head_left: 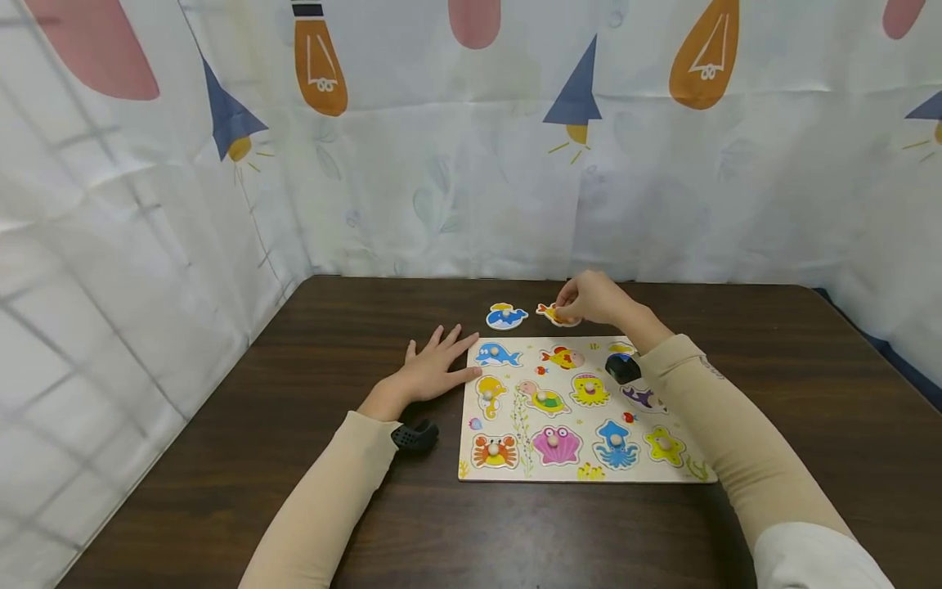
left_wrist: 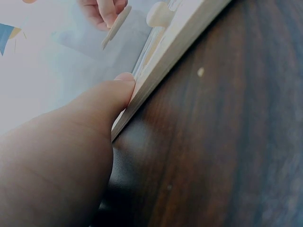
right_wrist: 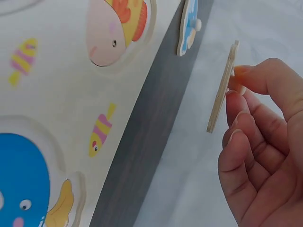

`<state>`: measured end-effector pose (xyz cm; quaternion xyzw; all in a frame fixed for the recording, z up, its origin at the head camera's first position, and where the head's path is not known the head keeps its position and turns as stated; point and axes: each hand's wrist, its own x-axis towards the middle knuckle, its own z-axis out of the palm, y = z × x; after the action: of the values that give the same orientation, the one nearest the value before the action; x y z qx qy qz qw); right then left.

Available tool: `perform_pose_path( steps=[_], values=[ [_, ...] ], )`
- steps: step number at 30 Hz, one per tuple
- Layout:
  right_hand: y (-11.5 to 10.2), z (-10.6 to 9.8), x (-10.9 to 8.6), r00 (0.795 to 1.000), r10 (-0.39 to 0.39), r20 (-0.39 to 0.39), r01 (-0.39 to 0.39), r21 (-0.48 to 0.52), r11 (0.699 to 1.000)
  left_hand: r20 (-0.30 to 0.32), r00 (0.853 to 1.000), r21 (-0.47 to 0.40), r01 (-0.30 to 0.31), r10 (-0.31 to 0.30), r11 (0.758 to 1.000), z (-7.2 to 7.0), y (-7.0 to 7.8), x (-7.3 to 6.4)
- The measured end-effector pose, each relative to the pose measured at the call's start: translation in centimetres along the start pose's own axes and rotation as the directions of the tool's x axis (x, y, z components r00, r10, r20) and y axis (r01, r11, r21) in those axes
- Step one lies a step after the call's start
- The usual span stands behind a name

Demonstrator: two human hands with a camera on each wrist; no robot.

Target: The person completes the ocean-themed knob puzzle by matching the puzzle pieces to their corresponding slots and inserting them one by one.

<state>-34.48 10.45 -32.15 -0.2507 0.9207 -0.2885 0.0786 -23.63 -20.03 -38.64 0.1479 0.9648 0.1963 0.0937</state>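
Observation:
My right hand pinches a thin wooden fish puzzle piece just past the board's far edge. In the right wrist view the piece is edge-on, held clear of the table between thumb and fingers. The knobbed puzzle board lies flat, bearing sea-animal pieces. Its fish recess shows a printed fish. My left hand lies spread at the board's upper left, its thumb touching the edge. Beyond the board, a blue whale piece lies on the table.
On the board sit a crab, a shell, an octopus and several other pieces. A dark brown table supports everything. A patterned white curtain hangs behind it. Each wrist wears a black device.

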Motion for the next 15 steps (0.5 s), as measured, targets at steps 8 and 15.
perform_pose_path(
  steps=[8,15],
  values=[
    [-0.5,0.4,-1.4,1.0,-0.006,0.02,0.007,-0.034,0.999,-0.003,1.0,-0.006,0.006,-0.006,1.0,0.2,-0.2,0.1],
    [-0.5,0.7,-2.6,0.999,0.006,0.045,-0.005,-0.016,1.0,0.002,1.0,0.0,0.006,-0.006,1.0,0.0,-0.1,0.3]
  ],
)
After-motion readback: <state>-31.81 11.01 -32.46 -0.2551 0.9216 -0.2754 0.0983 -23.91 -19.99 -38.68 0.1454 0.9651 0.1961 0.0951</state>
